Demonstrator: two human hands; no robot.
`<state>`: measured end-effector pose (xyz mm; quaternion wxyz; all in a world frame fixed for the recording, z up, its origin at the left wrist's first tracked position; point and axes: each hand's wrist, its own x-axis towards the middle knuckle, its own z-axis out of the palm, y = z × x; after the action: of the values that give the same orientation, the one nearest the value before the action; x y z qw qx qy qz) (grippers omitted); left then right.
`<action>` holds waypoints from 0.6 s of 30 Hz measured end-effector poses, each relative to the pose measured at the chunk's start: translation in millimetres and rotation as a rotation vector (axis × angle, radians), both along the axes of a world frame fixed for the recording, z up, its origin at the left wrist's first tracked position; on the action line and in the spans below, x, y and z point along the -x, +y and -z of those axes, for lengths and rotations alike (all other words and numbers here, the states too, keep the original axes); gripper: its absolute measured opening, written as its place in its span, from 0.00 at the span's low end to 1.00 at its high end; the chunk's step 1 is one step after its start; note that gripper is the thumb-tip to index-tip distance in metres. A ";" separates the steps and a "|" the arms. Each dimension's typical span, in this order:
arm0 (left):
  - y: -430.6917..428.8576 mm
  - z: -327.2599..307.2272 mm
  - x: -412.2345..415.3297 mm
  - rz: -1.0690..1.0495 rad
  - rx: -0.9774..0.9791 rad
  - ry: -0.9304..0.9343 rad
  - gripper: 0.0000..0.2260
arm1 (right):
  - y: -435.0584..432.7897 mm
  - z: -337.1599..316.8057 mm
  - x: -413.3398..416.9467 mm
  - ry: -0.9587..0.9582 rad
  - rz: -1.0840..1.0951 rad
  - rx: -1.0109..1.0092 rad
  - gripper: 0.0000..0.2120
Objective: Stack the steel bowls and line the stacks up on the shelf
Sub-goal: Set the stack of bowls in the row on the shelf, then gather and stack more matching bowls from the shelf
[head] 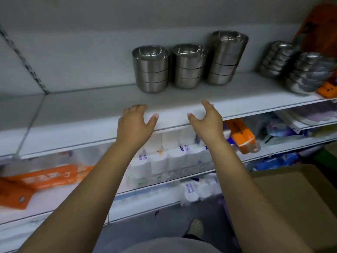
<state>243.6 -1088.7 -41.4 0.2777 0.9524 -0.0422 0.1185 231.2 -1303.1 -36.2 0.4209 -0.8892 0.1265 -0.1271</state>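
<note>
left hand (135, 123) and right hand (206, 119) hang at the shelf (91, 110) near edge, fingers (207, 105) spread, holding nothing; bowl stacks (188, 66) stand farther back.

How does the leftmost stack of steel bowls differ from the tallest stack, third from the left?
The leftmost stack of steel bowls shows three bowls; the tallest stack shows at least four. The leftmost stands straight; the tallest seems to lean right. Both are straight-sided brushed steel on the white shelf.
</note>
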 end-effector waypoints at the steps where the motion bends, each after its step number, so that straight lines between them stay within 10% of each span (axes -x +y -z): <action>1: 16.1 1.8 11.6 -0.024 0.016 -0.006 0.24 | 17.3 -0.2 10.1 -0.006 -0.030 0.013 0.31; 18: 274.5 4.0 211.6 -0.672 0.132 -0.196 0.21 | 310.9 -16.2 79.0 -0.073 -0.823 0.079 0.27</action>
<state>31.9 -814.2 -45.3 0.2789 0.8771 0.2548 0.2966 152.2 -992.2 -20.0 0.4062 -0.8760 -0.2596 0.0155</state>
